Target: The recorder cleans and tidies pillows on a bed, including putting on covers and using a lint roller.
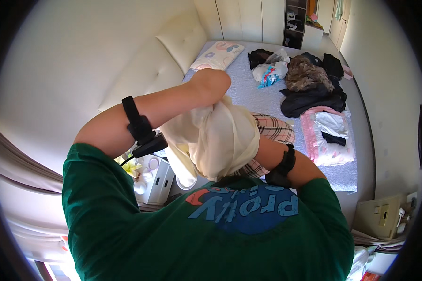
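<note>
My left arm reaches across in front of me, and my left hand [214, 83] is bent down over a large piece of cream cloth [225, 136]. The cloth gathers in folds just below that hand, whose fingers are turned out of sight. From the right my right forearm [304, 172] goes in behind the cloth, which hides the hand. Plaid fabric [275, 128], pink with dark lines, shows behind and below the cream cloth. Black straps circle both arms; the left one carries a small black device [149, 144].
Ahead is a bed with a lilac cover [248, 96]. A patterned pillow [219, 55] lies by the headboard [147, 77]. Dark clothes [309, 86] are heaped at the far right, with folded pink bedding [326, 145] nearer. A white nightstand [155, 182] stands at left.
</note>
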Demonstrator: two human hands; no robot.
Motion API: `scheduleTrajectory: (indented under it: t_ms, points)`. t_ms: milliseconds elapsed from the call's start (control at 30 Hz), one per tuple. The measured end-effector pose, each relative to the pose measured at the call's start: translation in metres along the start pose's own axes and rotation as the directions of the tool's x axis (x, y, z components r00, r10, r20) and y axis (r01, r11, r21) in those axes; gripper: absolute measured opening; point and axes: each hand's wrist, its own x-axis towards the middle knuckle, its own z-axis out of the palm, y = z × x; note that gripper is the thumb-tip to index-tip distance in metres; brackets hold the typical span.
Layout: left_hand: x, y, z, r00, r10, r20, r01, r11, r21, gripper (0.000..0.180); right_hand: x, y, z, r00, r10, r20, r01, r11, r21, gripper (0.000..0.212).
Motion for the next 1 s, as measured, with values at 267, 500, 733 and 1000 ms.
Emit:
scheduleTrajectory:
  t_ms: [267, 500, 733, 1000]
  points:
    - [0.077, 0.09, 0.006, 0.85, 0.155, -0.504, -0.511, 0.476, -0.716, 0.016, -0.007, -0.002, -0.014, 0.994, 0.08, -0.071, -0.088, 0.988, -0.127, 0.04]
    - [0.062, 0.136, -0.004, 0.817, 0.293, -0.496, -0.574, 0.485, -0.66, 0.017, -0.033, -0.041, 0.017, 0.889, -0.139, -0.436, -0.062, 0.908, -0.415, 0.038]
    - [-0.038, 0.079, -0.009, 0.56, 0.085, -0.824, -0.305, 0.946, -0.11, 0.058, -0.068, -0.101, 0.053, 0.69, -0.471, -0.55, -0.067, 0.715, -0.696, 0.036]
    - [-0.06, 0.043, 0.011, 0.404, -0.278, -0.872, -0.093, 0.936, -0.341, 0.033, -0.047, -0.126, 0.094, 0.617, -0.665, -0.421, -0.103, 0.462, -0.881, 0.036]
